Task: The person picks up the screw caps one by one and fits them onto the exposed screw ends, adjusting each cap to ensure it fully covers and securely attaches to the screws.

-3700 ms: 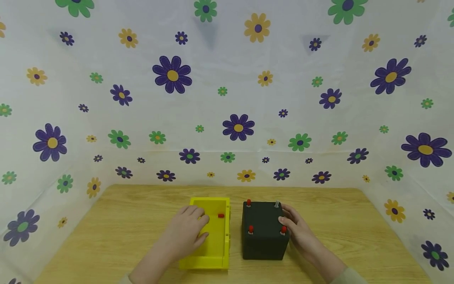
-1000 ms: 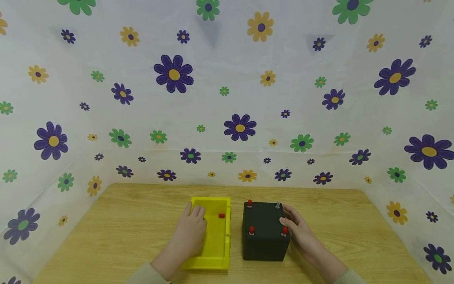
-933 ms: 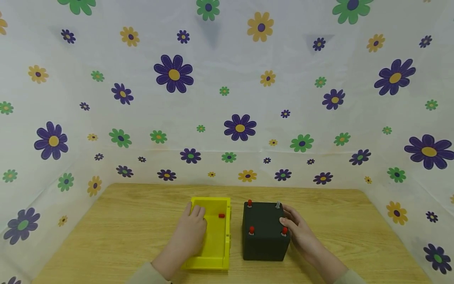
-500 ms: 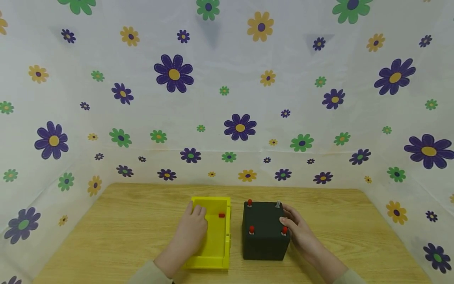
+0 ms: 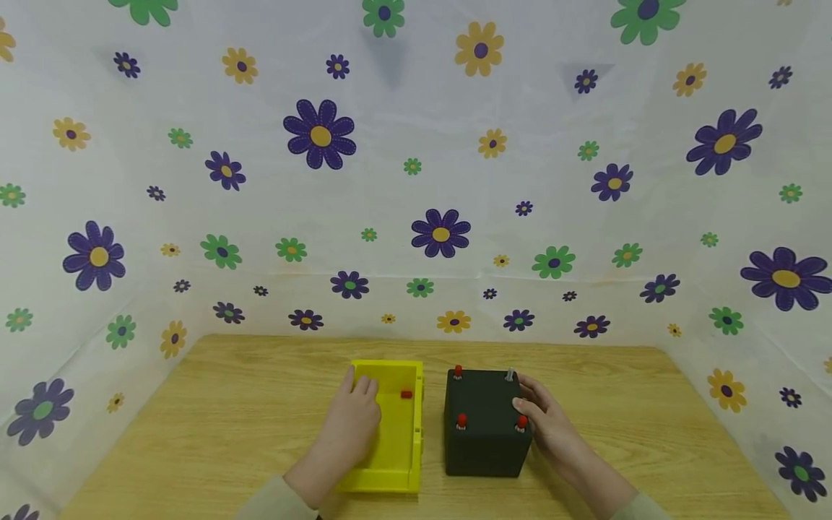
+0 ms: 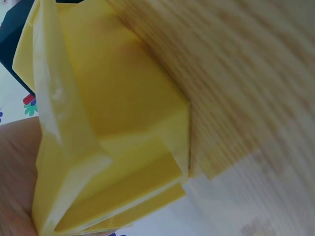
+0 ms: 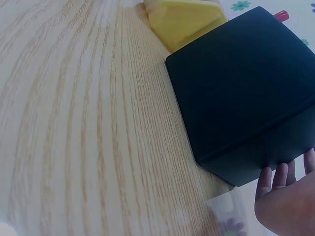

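A yellow bin [image 5: 393,440] lies on the table, and a small red cap [image 5: 406,394] is at its far right inside. My left hand [image 5: 347,426] reaches over the bin's left side; its fingertips and whatever they touch are hidden. A black box [image 5: 484,404] stands right of the bin. On top it carries toggle switches with red caps, such as the near-left switch [image 5: 461,421], while the far-right switch [image 5: 510,374] shows bare metal. My right hand [image 5: 552,426] holds the box's right side, thumb on the top edge, fingers against the side [image 7: 273,157].
The wooden table [image 5: 260,404] extends to both sides of the bin and box. White cloth walls [image 5: 416,180] with printed flowers enclose it at the back, left and right.
Since the oldest frame my left hand has turned and gone deeper into the bin, its thumb now out of sight. In the last second it barely shifts. The right hand and box stay put.
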Motion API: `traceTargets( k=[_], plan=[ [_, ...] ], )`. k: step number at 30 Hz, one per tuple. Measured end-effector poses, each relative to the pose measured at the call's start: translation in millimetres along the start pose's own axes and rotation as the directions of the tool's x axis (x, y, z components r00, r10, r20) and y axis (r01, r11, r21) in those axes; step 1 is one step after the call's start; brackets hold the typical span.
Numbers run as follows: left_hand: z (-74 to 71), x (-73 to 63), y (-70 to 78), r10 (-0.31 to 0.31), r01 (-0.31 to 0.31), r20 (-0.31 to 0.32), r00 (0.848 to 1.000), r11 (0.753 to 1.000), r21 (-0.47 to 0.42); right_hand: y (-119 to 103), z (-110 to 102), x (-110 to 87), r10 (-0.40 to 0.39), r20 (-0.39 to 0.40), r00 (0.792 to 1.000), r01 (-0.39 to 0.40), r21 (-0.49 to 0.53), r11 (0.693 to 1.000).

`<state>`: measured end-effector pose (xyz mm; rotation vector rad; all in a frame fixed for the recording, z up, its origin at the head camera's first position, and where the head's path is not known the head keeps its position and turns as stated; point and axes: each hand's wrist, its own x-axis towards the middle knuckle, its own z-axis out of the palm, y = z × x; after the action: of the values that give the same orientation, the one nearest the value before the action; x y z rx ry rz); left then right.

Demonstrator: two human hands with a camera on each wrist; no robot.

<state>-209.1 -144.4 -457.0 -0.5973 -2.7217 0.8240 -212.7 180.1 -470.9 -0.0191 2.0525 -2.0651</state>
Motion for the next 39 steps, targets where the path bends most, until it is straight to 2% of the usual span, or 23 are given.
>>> traceTargets(
  k=[12, 17, 26, 33, 39],
  plan=[
    [-2.0, -1.8, -1.1, -0.002, 0.002, -0.007, 1.000, 1.000, -0.005, -0.2, 0.9, -0.5, 0.007, -0.002, 1.000, -0.007, 0.000, 1.000],
    [-4.6, -3.2, -2.7, 0.005, -0.005, -0.033, 0.999, 1.000, 0.001, 0.5, 0.4, -0.7, -0.005, -0.004, 1.000, 0.004, -0.015, 1.000],
    [-7.2, -4.0, -3.7, 0.020, -0.024, -0.051, 0.998, 0.997, -0.078, 1.3, 0.5, -1.0, -0.017, 0.013, 1.000, 0.017, -0.001, 1.000],
    [-3.7, -3.0, -2.8, 0.032, -0.036, -0.044, 0.999, 0.994, -0.099, 2.0, 0.8, -1.2, -0.019, 0.010, 1.000, 0.019, -0.003, 1.000],
    [-0.3, -4.2, -2.5, 0.036, -0.043, -0.068, 0.997, 0.994, -0.101, 4.9, 1.2, -0.2, -0.021, 0.010, 1.000, 0.022, -0.005, 1.000]
  ],
)
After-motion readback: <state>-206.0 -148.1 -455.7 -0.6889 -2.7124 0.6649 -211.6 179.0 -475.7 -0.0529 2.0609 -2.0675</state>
